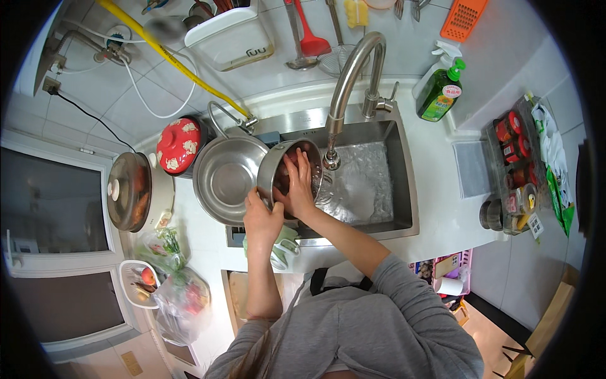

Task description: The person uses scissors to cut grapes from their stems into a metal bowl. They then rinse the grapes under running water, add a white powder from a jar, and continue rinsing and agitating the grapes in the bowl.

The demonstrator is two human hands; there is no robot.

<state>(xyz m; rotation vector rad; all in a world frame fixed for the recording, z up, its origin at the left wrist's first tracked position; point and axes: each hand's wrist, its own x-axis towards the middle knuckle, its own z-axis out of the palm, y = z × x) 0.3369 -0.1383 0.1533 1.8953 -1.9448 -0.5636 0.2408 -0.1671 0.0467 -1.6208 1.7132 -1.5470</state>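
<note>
A steel bowl [266, 172] is tipped on its side over the left part of the sink [404, 189], its mouth facing right. My left hand [260, 218] is closed on its near rim. Inside the mouth lies my right hand [299, 186], fingers stretched out over dark reddish contents, mostly hidden and too unclear to name. Just left of the tilted bowl, a wider steel basin [211, 170] rests at the sink's left end, with nothing seen in it. The steel faucet [336, 123] hangs right beside the bowl's mouth, and rippling water [363, 183] covers the sink bottom.
On the left stand a red-lidded pot [178, 146] and a glass-lidded cooker [128, 192]. Nearer are bagged vegetables [183, 294] and a white basket [136, 268]. A green pump bottle [444, 91] stands behind the sink; a jar rack [514, 161] is at right.
</note>
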